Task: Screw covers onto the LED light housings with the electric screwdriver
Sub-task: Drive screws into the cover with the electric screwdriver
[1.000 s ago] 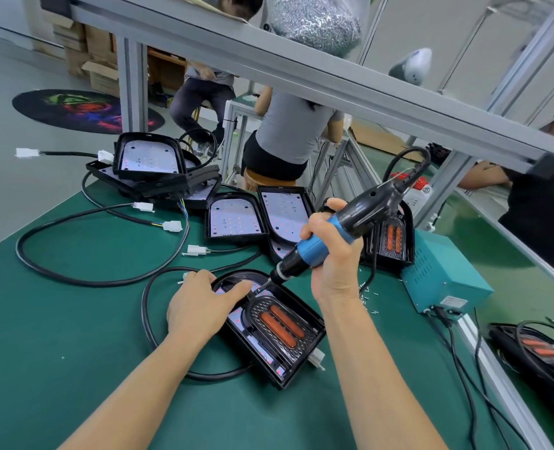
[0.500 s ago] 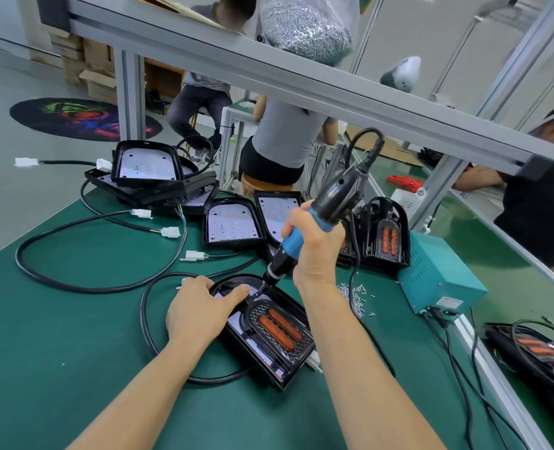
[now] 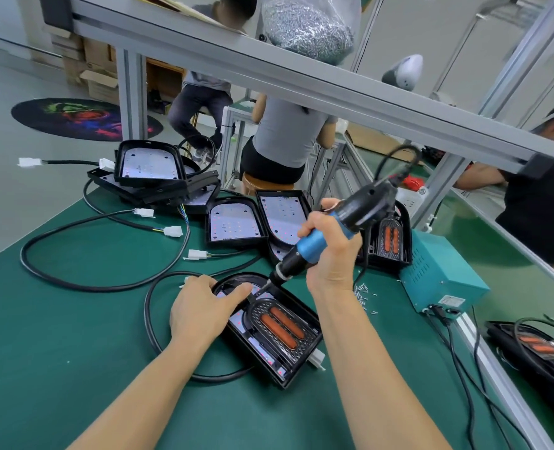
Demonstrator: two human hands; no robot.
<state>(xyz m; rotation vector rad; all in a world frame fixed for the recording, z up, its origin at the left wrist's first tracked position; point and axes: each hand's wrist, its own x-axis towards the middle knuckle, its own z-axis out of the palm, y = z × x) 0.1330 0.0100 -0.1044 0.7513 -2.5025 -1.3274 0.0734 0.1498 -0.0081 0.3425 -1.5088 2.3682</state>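
A black LED light housing (image 3: 288, 368) lies on the green mat in front of me, with a ribbed cover (image 3: 282, 329) bearing two orange strips set in it. My left hand (image 3: 201, 310) rests on the housing's rounded far end, thumb stretched toward the cover's top edge. My right hand (image 3: 331, 251) grips the blue and black electric screwdriver (image 3: 334, 222), tilted, its bit down at the cover's upper corner beside my left thumb. Loose screws (image 3: 363, 293) lie scattered right of my right wrist.
Several open housings (image 3: 233, 224) with white LED boards lie behind, a stack (image 3: 149, 167) at the back left. A covered housing (image 3: 389, 238) leans by the teal power box (image 3: 441, 280). Black cables (image 3: 106, 287) loop over the mat. An aluminium frame bar (image 3: 301, 82) crosses overhead; people sit beyond.
The screwdriver's upper end swung left and more upright half a second ago, then tilted back right a little. Its bit stays at the cover's corner; my left hand has not moved.
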